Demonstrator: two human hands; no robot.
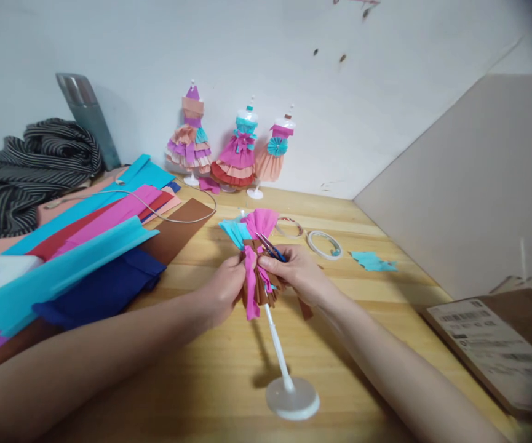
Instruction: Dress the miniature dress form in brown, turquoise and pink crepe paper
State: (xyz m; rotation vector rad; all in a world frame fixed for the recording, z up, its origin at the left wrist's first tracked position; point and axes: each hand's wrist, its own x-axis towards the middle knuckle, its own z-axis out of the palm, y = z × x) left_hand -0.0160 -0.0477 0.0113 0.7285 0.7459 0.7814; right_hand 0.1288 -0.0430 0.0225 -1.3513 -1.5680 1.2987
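Note:
A small mannequin on a white stand (292, 397) leans toward me over the wooden table (385, 320). It wears a paper dress (257, 258) of pink, brown and turquoise strips. My left hand (223, 289) pinches the dress from the left, fingers closed on the paper. My right hand (296, 271) grips the dress from the right and also holds small blue scissors (270, 247), their blades lying against the pink top.
Three finished paper-dress mannequins (235, 151) stand at the back wall. Sheets of coloured paper (99, 246) lie stacked at left, beside striped cloth (26, 166). Two tape rolls (323, 243) and a turquoise scrap (374, 261) sit at right. A cardboard box (500, 351) lies near right.

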